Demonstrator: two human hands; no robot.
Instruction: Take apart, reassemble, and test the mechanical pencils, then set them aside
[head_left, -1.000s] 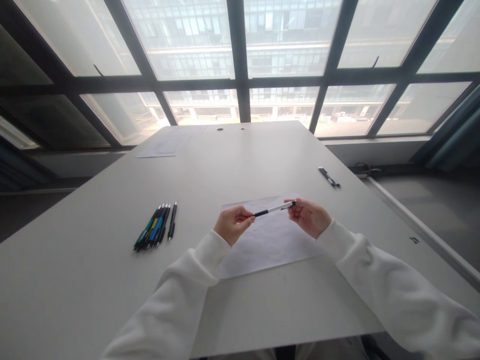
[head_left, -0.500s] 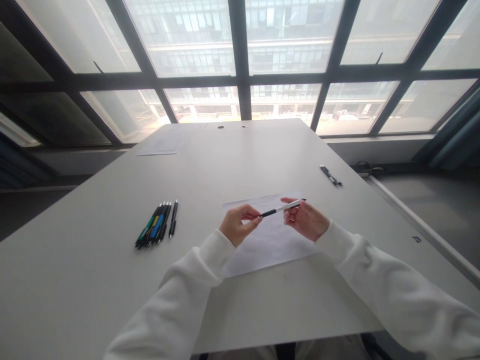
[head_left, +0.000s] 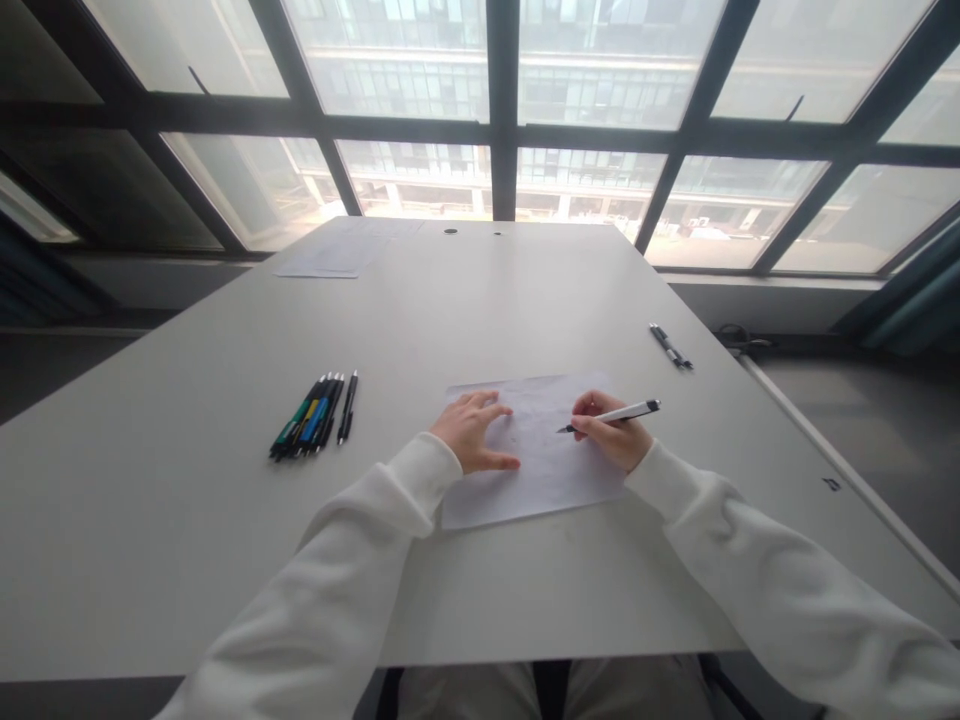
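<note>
Right hand: your right hand (head_left: 609,440) is closed around the pen (head_left: 611,415) in a writing grip, fingers pinched low on the barrel, with the heel of the hand resting on the sheet (head_left: 536,450).
Pen: white barrel, dark tip; it slants up toward the table's right edge, and its tip points left at the middle of the sheet. Whether the tip touches the paper cannot be told.
Left hand: your left hand (head_left: 475,432) lies flat with fingers spread on the left part of the sheet and grips nothing.
Sheet: it lies on the table (head_left: 187,520) near the front edge, roughly midway along it, slightly skewed. Faint marks show on it, too pale to read.
Doing it well: keep the left palm pressing down so the paper cannot creep under the stroke. Let the right wrist stay planted and move the fingers, not the arm. A light pinch should do; a hard squeeze would likely make the line shaky.
Watch for: the skew of the sheet may pull your lines off square, so judge by its edges, not the table's.
Left side: a row of pens (head_left: 313,418), green, yellow, blue and black, lies well apart toward the left edge.
Right side: a pair of pens (head_left: 670,347) lies near the right edge.
Far end: papers (head_left: 334,258) sit at the far left corner by the window.
</note>
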